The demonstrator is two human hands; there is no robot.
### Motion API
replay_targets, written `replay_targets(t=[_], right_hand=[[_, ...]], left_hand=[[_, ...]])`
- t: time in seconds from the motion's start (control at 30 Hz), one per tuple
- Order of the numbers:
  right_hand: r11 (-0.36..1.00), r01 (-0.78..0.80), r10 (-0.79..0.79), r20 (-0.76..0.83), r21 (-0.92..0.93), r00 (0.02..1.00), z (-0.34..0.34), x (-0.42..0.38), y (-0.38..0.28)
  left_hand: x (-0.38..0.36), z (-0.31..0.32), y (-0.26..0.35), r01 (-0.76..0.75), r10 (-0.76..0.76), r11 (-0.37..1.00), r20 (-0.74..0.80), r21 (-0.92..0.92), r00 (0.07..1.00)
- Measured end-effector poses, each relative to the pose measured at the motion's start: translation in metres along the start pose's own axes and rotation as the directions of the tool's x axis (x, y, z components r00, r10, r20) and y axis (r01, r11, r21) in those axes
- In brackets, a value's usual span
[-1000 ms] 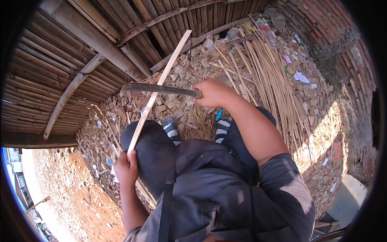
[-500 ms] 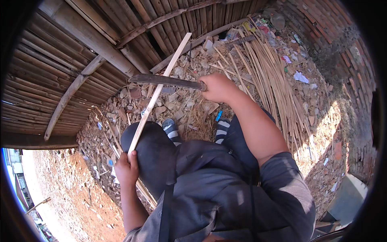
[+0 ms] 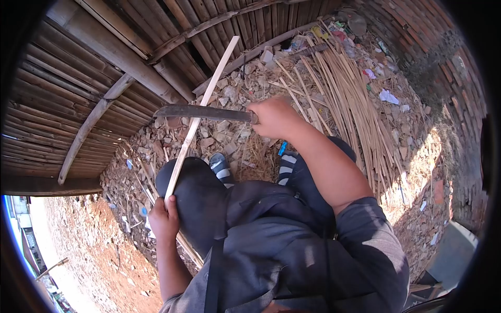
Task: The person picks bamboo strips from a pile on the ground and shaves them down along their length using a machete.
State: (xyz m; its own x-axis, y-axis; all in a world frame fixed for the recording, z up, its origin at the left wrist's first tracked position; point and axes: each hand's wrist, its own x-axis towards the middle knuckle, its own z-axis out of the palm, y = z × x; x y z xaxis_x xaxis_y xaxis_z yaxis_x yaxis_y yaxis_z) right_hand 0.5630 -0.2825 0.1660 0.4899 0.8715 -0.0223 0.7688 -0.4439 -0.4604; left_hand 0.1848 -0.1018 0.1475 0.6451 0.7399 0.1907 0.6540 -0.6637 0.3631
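While the person sits over a rubble-strewn yard, the left hand point(image 3: 164, 219) is closed around the lower end of a long pale bamboo strip point(image 3: 201, 109), pinning it beside the left knee point(image 3: 190, 182). The strip runs up and away at a slant, its far end reaching the bamboo fence point(image 3: 104, 78). The right hand point(image 3: 274, 119) is clenched on the handle of a dark machete point(image 3: 201, 112), blade pointing left and lying across the strip about midway up its length; whether the edge bites into the strip cannot be told. Two striped shoes point(image 3: 222, 167) show between the knees on a litter of shavings and broken stone. Right of the right hand lies a bundle of split bamboo strips point(image 3: 349, 99), fanned toward a brick wall point(image 3: 443, 57). Scraps of paper and plastic lie scattered near the bundle's far end.
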Motion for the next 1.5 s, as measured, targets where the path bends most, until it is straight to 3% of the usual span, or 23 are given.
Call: replay_targets(t=[0.07, 0.17, 0.27, 0.53, 0.57, 0.67, 0.8, 0.93, 0.97, 1.07, 1.1, 1.2, 1.37, 1.5], right_hand=[[0.999, 0.04, -0.04, 0.019, -0.009, 0.999, 0.0, -0.004, -0.007], [0.998, -0.055, 0.054, 0.103, 0.009, 0.993, -0.013, 0.006, 0.009], [0.979, -0.167, 0.173, -0.048, 0.116, 0.984, -0.006, 0.015, 0.04], [0.997, 0.075, -0.073, 0.1, -0.016, 0.992, -0.002, -0.001, -0.006], [0.999, 0.027, -0.03, 0.109, 0.033, 0.994, -0.01, 0.0, -0.005], [0.972, -0.139, 0.14, 0.008, 0.191, 0.99, -0.004, 0.016, 0.024], [0.992, -0.057, 0.071, -0.121, 0.115, 0.99, 0.003, 0.011, 0.025], [0.995, 0.101, -0.102, 0.086, 0.024, 0.991, 0.004, 0.0, -0.003], [0.99, 0.142, -0.143, 0.046, 0.022, 0.989, 0.005, -0.001, 0.0], [0.995, 0.011, -0.013, 0.017, 0.102, 1.0, -0.007, 0.004, 0.011], [0.997, 0.02, -0.013, -0.09, 0.078, 0.996, -0.005, 0.007, 0.016], [0.997, 0.044, -0.039, -0.063, 0.068, 0.997, -0.002, 0.007, 0.019], [0.987, 0.163, -0.161, 0.118, -0.005, 0.98, 0.0, 0.001, -0.016], [0.981, -0.052, 0.014, 0.202, 0.184, 0.979, -0.004, 0.013, 0.011]], left_hand=[[0.001, 0.0, -0.001, -0.006, 0.006, 1.0, 0.019, 0.001, 1.0], [0.0, -0.004, 0.0, 0.028, -0.028, 1.0, 0.048, 0.007, 0.998], [0.0, -0.004, 0.004, 0.012, -0.012, 1.0, 0.025, 0.021, 1.0], [0.001, -0.003, 0.001, 0.016, -0.016, 1.0, 0.038, -0.003, 0.999], [0.001, -0.002, 0.0, 0.019, -0.019, 1.0, 0.039, -0.007, 0.999], [-0.001, -0.003, 0.0, 0.02, -0.021, 1.0, 0.023, 0.012, 1.0], [0.001, 0.0, -0.002, -0.026, 0.026, 1.0, 0.004, 0.003, 1.0], [0.003, -0.01, 0.002, 0.047, -0.04, 0.997, 0.104, -0.063, 0.994], [0.001, -0.017, 0.002, 0.065, -0.054, 0.995, 0.142, -0.075, 0.988], [-0.009, -0.037, 0.001, 0.13, -0.106, 0.988, 0.255, -0.08, 0.961], [-0.013, -0.04, 0.0, 0.154, -0.125, 0.985, 0.294, -0.076, 0.948], [-0.024, -0.037, -0.009, 0.171, -0.13, 0.981, 0.335, -0.095, 0.933], [-0.022, -0.025, -0.007, 0.09, -0.074, 0.994, 0.238, -0.06, 0.968], [-0.026, -0.015, -0.014, 0.041, -0.035, 0.999, 0.169, -0.034, 0.985]])
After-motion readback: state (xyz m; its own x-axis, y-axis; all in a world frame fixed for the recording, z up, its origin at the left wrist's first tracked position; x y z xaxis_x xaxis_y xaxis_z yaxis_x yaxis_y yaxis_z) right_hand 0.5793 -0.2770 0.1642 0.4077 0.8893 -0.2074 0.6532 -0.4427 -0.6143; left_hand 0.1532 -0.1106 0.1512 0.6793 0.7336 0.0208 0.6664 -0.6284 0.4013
